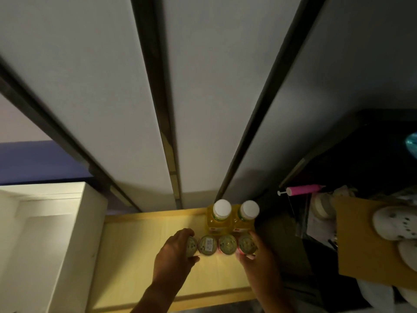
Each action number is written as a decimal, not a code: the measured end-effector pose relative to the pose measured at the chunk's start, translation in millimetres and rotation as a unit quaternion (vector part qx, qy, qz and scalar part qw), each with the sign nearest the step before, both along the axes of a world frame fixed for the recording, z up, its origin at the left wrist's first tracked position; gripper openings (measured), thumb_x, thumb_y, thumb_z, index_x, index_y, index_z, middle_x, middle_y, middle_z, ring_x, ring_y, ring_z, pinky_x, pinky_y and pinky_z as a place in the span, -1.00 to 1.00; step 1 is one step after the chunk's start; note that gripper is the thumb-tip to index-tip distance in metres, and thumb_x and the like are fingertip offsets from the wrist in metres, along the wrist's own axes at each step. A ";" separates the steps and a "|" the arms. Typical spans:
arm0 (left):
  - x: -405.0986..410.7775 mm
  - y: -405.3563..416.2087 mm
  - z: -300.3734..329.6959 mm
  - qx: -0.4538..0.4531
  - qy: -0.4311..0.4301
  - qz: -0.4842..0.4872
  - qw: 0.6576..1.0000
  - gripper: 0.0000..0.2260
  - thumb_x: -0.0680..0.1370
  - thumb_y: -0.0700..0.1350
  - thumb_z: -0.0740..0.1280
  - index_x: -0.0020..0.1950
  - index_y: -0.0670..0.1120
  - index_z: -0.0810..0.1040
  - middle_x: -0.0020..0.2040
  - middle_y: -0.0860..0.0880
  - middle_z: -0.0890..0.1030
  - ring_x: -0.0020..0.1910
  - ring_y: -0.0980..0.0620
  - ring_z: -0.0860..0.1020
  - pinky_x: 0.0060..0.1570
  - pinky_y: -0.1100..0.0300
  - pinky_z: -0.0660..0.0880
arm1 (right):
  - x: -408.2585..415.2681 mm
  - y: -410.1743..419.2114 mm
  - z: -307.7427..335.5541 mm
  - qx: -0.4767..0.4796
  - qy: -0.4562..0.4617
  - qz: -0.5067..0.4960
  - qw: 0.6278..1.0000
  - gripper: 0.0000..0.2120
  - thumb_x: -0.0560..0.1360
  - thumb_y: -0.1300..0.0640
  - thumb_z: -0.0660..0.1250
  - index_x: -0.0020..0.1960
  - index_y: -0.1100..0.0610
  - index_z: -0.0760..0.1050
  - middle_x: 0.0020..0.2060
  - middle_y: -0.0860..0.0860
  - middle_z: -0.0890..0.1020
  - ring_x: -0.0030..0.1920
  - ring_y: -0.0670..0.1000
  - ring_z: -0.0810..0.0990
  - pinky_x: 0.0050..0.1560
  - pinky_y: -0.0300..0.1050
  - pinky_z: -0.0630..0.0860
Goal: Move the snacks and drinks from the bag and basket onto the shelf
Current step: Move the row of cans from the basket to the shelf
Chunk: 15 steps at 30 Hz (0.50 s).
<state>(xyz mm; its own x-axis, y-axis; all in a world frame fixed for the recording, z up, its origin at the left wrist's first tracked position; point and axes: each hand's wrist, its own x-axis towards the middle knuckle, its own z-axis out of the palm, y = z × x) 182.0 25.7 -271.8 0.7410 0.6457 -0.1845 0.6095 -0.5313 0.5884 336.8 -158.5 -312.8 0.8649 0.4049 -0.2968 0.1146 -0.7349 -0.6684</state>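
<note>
From the head view, tall pale grey panels divided by dark frames (158,98) rise behind a light yellow wooden shelf (140,245), with a white cabinet (56,233) off to the left and a dim, cluttered corner to the right holding a brown cardboard sheet (361,245), pale perforated clogs (392,222) and a pink tube-shaped pump (302,190). On the shelf a row of four small round cups with green foil lids (228,244) stands side by side, and just beyond the fingers, touching the back of that row, two yellow drink bottles with white screw caps (222,213) stand upright against the panels. The left hand (173,251) curls round the leftmost cup, its fingers (187,233) wrapped over the far side and the thumb hooked at the near edge. The right hand (259,256) cups the rightmost one the same way, fingers pressed along its outer side and thumb tip at the front. Between the two sets of fingers sit the middle two cups, so the row looks squeezed together as a pack being set down or straightened. Judging by what stands here, part of the job is done: two drinks and these four cups are on the shelf. Neither the bag nor the basket is in view, so how much remains to be brought over cannot be told; the wood left of the left fingers is free for more.
</note>
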 end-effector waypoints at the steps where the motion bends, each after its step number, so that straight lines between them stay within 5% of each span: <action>1: 0.4 0.8 -1.5 -0.001 0.001 -0.002 1.000 -0.38 0.22 0.02 0.64 0.19 0.13 0.44 0.08 0.18 0.59 0.01 0.08 0.58 -0.16 0.16 0.57 | 0.5 0.1 -1.8 -0.002 -0.008 0.000 1.000 -0.39 0.37 0.04 0.54 0.36 -0.16 0.41 0.17 -0.17 0.62 0.19 -0.12 0.59 0.12 -0.01 0.62; 5: 1.8 2.6 -6.1 0.001 0.002 -0.014 1.000 -0.38 0.24 0.00 0.64 0.20 0.11 0.42 0.10 0.14 0.58 0.02 0.07 0.57 -0.15 0.19 0.58 | -0.6 1.3 -0.8 -0.015 -0.035 0.008 0.999 -0.41 0.38 0.03 0.54 0.35 -0.14 0.42 0.19 -0.16 0.61 0.23 -0.12 0.56 0.16 0.02 0.60; 10: -6.4 -1.3 4.5 0.009 -0.002 -0.023 1.000 -0.22 0.30 0.09 0.59 0.43 0.05 0.29 0.41 0.04 0.41 0.29 0.02 0.47 0.10 0.14 0.59 | -0.7 3.4 35.3 -0.028 0.000 0.041 0.999 -0.09 0.30 0.06 0.61 0.50 -0.12 0.20 0.38 -0.08 0.47 0.40 0.00 0.42 0.35 0.04 0.44; 15: -20.1 -0.8 69.2 0.101 -0.027 0.012 0.994 -0.38 0.53 0.36 0.16 0.50 0.08 0.27 0.52 0.06 0.31 0.46 0.06 0.31 0.33 0.16 0.39 | 5.0 0.4 125.8 -0.019 -0.126 0.052 0.991 -0.21 0.42 -0.23 0.42 0.53 -0.02 0.20 0.51 -0.01 0.31 0.47 0.05 0.29 0.35 0.02 0.33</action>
